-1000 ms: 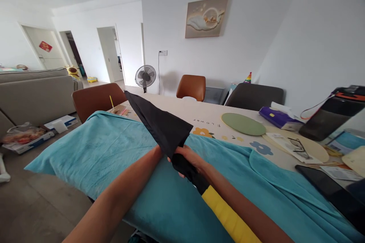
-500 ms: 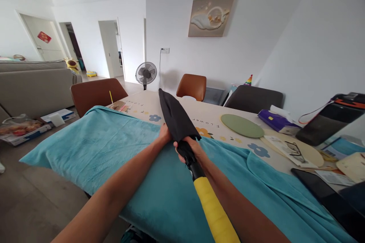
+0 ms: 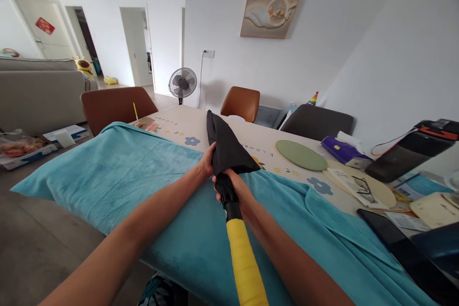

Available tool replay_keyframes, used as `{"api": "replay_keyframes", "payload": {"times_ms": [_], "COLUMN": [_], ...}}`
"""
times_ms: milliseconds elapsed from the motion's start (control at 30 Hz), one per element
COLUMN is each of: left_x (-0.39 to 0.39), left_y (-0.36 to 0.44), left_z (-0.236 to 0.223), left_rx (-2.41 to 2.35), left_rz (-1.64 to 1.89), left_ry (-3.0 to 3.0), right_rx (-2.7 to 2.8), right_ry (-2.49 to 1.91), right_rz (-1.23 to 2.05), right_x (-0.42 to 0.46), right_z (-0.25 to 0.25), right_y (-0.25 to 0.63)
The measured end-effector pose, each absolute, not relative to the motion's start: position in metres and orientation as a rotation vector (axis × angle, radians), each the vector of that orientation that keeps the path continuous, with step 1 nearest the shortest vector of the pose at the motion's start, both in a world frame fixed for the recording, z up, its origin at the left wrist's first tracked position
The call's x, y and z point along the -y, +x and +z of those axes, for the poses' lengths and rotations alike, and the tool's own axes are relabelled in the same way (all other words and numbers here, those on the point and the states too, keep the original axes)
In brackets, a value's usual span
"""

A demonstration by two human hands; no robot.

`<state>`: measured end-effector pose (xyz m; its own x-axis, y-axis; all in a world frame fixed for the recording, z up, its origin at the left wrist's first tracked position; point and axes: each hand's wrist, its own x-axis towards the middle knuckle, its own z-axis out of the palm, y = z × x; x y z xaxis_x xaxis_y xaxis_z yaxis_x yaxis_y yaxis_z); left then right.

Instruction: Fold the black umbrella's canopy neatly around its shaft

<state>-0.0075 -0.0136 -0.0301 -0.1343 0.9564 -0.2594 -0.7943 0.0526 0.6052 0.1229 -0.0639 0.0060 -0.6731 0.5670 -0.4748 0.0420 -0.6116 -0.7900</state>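
A black umbrella (image 3: 229, 150) with a yellow-wrapped handle (image 3: 245, 263) points away from me over the table. Its canopy is folded down, with one loose flap standing out to the right. My left hand (image 3: 208, 160) is closed on the canopy's left side, its fingertips partly hidden by the cloth. Below the canopy's lower edge, my right hand (image 3: 234, 189) is wrapped round the gathered black cloth just above the handle. Beneath both arms lies a turquoise blanket (image 3: 150, 172), spread along the near side of the table.
The patterned table (image 3: 186, 117) carries a green oval mat (image 3: 301, 155), a purple tissue pack (image 3: 344, 150), glasses (image 3: 364, 189), a dark bottle (image 3: 409, 150) and a black tablet (image 3: 394, 244). Chairs (image 3: 241, 103) stand round the far side. A fan (image 3: 182, 82) is behind.
The umbrella's handle has swung left and its canopy flap spreads wider to the right. My left hand has moved slightly up along the cloth. The whole view has shifted a little.
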Motion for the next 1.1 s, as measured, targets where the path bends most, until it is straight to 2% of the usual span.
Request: {"api": "replay_keyframes", "payload": {"times_ms": [133, 300, 600, 767, 900, 1000, 1100], "left_x": [0.01, 0.012, 0.013, 0.019, 0.032, 0.043, 0.047], "left_y": [-0.011, -0.007, -0.013, -0.02, 0.007, 0.029, 0.037], "left_z": [-0.036, -0.032, -0.029, -0.01, 0.01, 0.015, 0.012], "left_rx": [-0.668, -0.832, -1.675, -2.288, -1.939, -1.616, -1.569], "left_rz": [1.435, 1.275, 1.431, 1.509, 1.509, 1.233, 1.009], "left_ry": [0.258, 0.479, 0.866, 1.259, 1.883, 2.189, 2.212], "right_rx": [0.981, 0.836, 0.902, 0.935, 0.973, 0.983, 0.965], "right_ry": [-0.988, -0.855, -1.05, -1.06, -1.0, -0.882, -0.839], "right_rz": [2.386, 2.482, 2.317, 2.276, 2.209, 2.176, 2.206], "right_x": [0.066, 0.069, 0.068, 0.068, 0.07, 0.07, 0.071], "right_z": [-0.007, -0.02, -0.015, -0.02, -0.024, -0.026, -0.027], "right_y": [0.118, 0.115, 0.117, 0.113, 0.111, 0.111, 0.111]}}
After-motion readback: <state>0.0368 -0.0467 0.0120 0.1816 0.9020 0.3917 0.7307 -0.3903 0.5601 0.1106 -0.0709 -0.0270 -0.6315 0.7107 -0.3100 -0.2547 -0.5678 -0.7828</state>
